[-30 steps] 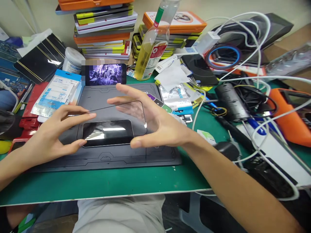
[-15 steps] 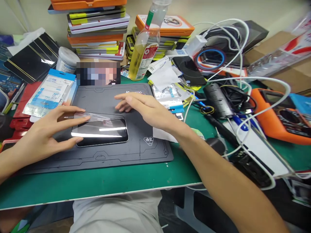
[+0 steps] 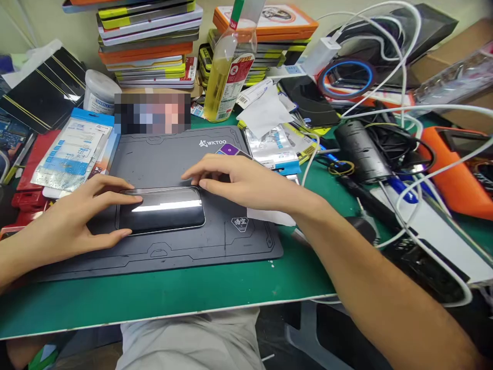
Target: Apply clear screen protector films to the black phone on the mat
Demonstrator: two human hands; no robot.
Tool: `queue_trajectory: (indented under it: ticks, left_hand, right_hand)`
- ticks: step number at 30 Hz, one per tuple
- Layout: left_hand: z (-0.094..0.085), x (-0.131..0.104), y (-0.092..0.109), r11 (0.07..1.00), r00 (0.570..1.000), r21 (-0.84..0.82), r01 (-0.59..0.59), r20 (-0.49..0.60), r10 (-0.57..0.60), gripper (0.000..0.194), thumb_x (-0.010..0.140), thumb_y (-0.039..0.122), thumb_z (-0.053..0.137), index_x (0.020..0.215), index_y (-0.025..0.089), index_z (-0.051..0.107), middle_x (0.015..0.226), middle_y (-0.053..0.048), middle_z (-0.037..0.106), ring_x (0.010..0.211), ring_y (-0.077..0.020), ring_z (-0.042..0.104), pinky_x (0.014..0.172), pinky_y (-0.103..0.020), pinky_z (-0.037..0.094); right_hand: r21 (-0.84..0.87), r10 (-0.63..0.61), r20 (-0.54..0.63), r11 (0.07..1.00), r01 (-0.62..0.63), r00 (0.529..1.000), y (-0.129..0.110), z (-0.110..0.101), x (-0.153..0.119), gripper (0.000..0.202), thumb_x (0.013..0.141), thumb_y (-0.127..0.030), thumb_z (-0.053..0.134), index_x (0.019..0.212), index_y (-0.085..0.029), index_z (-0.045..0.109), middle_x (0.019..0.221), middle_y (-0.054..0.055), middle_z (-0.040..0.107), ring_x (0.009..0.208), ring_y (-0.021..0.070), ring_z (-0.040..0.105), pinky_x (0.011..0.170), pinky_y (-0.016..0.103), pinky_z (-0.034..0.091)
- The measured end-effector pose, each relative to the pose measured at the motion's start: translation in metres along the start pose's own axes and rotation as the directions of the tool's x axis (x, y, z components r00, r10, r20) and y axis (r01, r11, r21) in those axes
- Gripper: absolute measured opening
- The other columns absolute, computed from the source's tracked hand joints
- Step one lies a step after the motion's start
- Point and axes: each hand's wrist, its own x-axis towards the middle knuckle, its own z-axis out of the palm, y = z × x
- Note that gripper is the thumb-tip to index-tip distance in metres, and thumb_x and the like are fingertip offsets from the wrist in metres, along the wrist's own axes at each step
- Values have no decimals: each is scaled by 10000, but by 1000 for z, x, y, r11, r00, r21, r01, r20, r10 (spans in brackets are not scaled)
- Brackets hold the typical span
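Observation:
A smartphone [image 3: 165,218] with a black, glossy screen lies flat on the dark grey work mat [image 3: 154,154]. A clear sheet, film or glass, appears to lie over its screen; its edges are hard to make out. My left hand [image 3: 84,210] holds the phone's left end: the thumb is at the near edge, one finger on the screen, another by the far edge. Over the far right corner is my right hand [image 3: 231,177], fingers loosely bent and the thumb apart from them. Whether its fingertips touch the phone, I cannot tell.
Behind the mat stand a bottle of yellow liquid [image 3: 227,77] and stacked flat boxes [image 3: 150,46]. Plastic packets [image 3: 75,146] lie at the left. White cables [image 3: 404,77], a roll of tape [image 3: 346,77] and an orange meter [image 3: 454,174] crowd the right side.
The clear sheet, tilted up past the phone's far edge before, now lies down on the screen. My right hand has lowered towards the phone's far right corner, fingers more bent. My left hand stays put.

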Motion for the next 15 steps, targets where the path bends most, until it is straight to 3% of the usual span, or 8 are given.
queue_trajectory:
  ticks: [3,7,15]
  left_hand:
    - [2,-5,-1,999,1000,35,2,27,-3,454,1276,567,718,1690,407,814,1742,-30,752,1558,-317,778,1470,-545,622]
    - [3,-6,-4,998,999,42,-43,23,42,475,1274,610,711,1708,442,806,1735,-21,744,1514,-304,798,1380,-468,675]
    - [-2,-1,-5,995,996,82,-62,64,57,494,1280,675,689,1708,465,815,1681,-30,779,1422,-309,836,1285,-471,730]
  right_hand:
    - [13,1,28,1000,-2,1000,0,0,1,353,1170,-316,711,1429,-270,945,1357,101,919,1202,288,849,1111,470,699]
    - [46,4,59,999,-7,998,1,-2,1,340,1156,-357,757,1434,-281,938,1363,95,904,1183,285,827,1113,478,686]
    - [76,6,26,997,-8,1000,4,5,2,291,1130,-355,824,1383,-288,952,1307,79,888,1154,286,821,1117,501,671]
